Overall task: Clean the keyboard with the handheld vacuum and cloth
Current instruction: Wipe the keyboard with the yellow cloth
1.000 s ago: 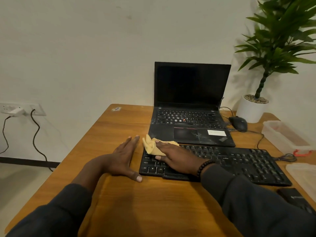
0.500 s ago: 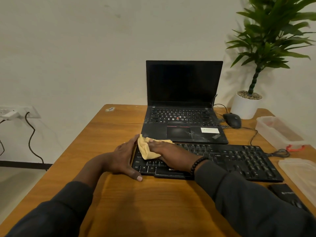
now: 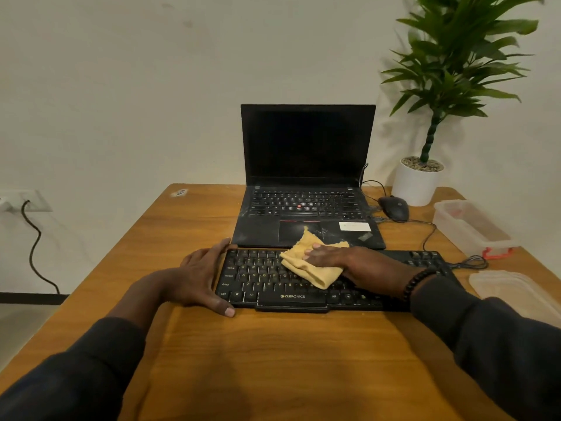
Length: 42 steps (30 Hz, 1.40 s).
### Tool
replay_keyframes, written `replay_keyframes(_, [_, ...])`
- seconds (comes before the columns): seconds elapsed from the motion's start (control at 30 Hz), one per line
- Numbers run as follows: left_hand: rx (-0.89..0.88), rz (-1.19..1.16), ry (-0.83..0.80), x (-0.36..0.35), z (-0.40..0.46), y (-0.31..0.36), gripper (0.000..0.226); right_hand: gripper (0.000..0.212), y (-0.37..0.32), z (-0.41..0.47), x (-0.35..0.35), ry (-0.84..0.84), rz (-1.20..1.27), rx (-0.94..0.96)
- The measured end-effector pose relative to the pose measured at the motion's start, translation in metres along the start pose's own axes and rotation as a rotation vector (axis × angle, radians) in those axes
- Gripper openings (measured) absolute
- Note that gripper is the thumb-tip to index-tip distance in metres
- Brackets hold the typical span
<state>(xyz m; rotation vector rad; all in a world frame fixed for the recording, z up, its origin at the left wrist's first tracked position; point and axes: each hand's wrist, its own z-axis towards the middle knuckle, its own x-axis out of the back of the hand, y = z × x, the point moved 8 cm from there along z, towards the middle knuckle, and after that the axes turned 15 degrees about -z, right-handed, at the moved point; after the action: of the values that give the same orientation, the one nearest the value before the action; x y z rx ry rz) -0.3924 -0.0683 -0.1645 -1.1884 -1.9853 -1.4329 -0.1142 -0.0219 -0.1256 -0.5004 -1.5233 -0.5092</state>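
A black keyboard (image 3: 264, 279) lies across the middle of the wooden desk (image 3: 273, 360). My right hand (image 3: 343, 262) presses a crumpled yellow cloth (image 3: 309, 268) flat onto the keys near the keyboard's centre. My left hand (image 3: 200, 278) lies flat against the keyboard's left end, fingers along its side, thumb at the front corner. No handheld vacuum shows in view. My right forearm hides the keyboard's right part.
An open black laptop (image 3: 306, 208) stands just behind the keyboard. To the right are a black mouse (image 3: 394, 208), a potted plant (image 3: 419, 183), a clear plastic box (image 3: 473, 229), a clear lid (image 3: 516, 293) and cables. A wall socket (image 3: 18, 202) sits far left.
My right hand has slid the cloth to the right, from the keyboard's left end to its centre. My left hand stays braced against the left end.
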Motion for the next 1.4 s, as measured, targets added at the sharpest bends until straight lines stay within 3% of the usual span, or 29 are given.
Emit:
replay_keyframes(0.23, [0.032, 0.034, -0.010, 0.001, -0.001, 0.000, 0.156, 0.055, 0.033, -0.035, 0.007, -0.061, -0.051, -0.075])
replay_keyframes(0.43, [0.061, 0.171, -0.086, 0.007, 0.000, 0.017, 0.158, 0.047, 0.064, -0.066, 0.016, -0.050, -0.067, -0.275])
replay_keyframes(0.57, [-0.021, 0.195, -0.103, 0.006, 0.002, 0.058, 0.166, 0.034, 0.109, -0.094, 0.041, 0.271, 0.242, -0.660])
replay_keyframes(0.67, [-0.179, 0.198, -0.060, -0.019, 0.007, 0.121, 0.157, 0.037, 0.116, -0.098, 0.054, 0.476, 0.369, -0.797])
replay_keyframes(0.73, [-0.259, 0.218, -0.078, -0.046, 0.015, 0.159, 0.148, 0.036, 0.099, -0.086, 0.053, 0.452, 0.326, -0.766])
replay_keyframes(0.93, [-0.268, 0.320, -0.090, -0.081, 0.038, 0.191, 0.145, 0.053, 0.027, -0.045, 0.003, 0.082, -0.055, -0.341])
replay_keyframes(1.17, [-0.243, 0.371, -0.075, -0.082, 0.040, 0.189, 0.141, 0.064, 0.061, -0.082, 0.008, 0.009, -0.166, -0.278])
replay_keyframes(1.4, [-0.237, 0.377, -0.085, -0.084, 0.040, 0.188, 0.140, 0.055, 0.096, -0.109, 0.016, -0.087, -0.260, -0.251])
